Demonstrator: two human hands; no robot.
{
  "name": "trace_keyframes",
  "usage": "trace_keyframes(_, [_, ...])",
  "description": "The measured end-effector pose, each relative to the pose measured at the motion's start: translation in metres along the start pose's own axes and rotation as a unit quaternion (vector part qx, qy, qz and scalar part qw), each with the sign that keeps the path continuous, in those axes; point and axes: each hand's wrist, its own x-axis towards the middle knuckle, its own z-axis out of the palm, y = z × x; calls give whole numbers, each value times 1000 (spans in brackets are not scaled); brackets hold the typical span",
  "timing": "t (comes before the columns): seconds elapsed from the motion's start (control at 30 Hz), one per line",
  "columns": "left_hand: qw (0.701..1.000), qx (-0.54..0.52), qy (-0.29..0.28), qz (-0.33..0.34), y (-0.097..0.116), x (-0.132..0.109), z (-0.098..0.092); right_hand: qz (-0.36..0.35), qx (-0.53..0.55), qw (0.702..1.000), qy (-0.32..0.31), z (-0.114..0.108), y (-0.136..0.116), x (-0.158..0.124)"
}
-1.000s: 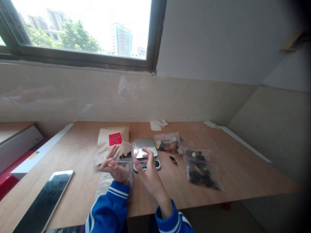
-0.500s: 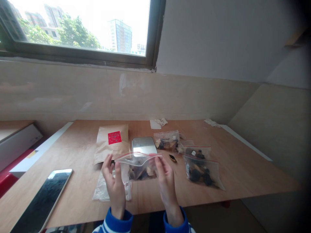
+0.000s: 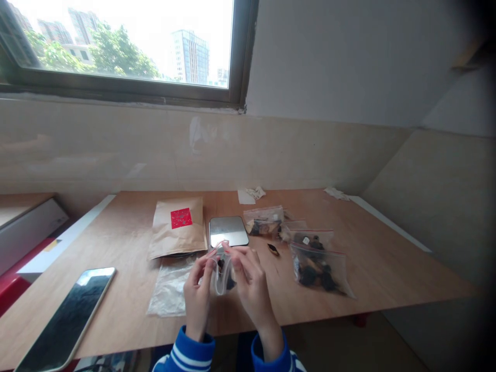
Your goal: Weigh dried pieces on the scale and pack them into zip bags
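Note:
My left hand point(image 3: 197, 292) and my right hand point(image 3: 250, 284) are close together above the table's front edge, both pinching a small clear zip bag point(image 3: 222, 271) with dark dried pieces inside. The bag hangs between my fingertips, seen nearly edge-on. Just behind it a small metal scale point(image 3: 228, 231) rests on the wooden table point(image 3: 387, 268). A flat empty clear bag point(image 3: 168, 292) lies under my left hand.
A brown paper pouch point(image 3: 178, 232) with a red label lies left of the scale. Several filled zip bags point(image 3: 318, 263) lie to the right, with one loose dark piece point(image 3: 273, 250) beside them. A phone point(image 3: 65, 320) lies at the front left. Crumpled paper point(image 3: 253, 194) sits by the wall.
My hands have come together. The bag, stretched wide between them half a second ago, is now turned narrow and gathered between my fingertips.

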Motion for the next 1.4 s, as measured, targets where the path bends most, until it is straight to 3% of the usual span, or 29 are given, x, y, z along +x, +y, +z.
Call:
trace_keyframes(0.13, [993,16,116,-3,-2,1,-8,21,-16,994,103,-11,14,0])
trace_keyframes(0.2, [990,36,135,15,-2,3,-13,51,-14,990,130,-20,27,-1])
trace_keyframes(0.4, [995,24,92,20,-1,6,-11,105,29,990,85,-37,57,-4])
trace_keyframes(0.8, [999,35,19,-10,-6,12,-15,140,18,983,121,-43,86,-8])
trace_keyframes(1.07, [999,36,33,-10,-4,10,-15,127,12,986,111,-46,88,-9])
trace_keyframes(1.23, [999,39,29,-7,-4,8,-17,117,31,990,70,-39,87,-9])
trace_keyframes(1.4, [999,43,33,-2,-4,8,-19,127,15,987,99,-37,90,-9])
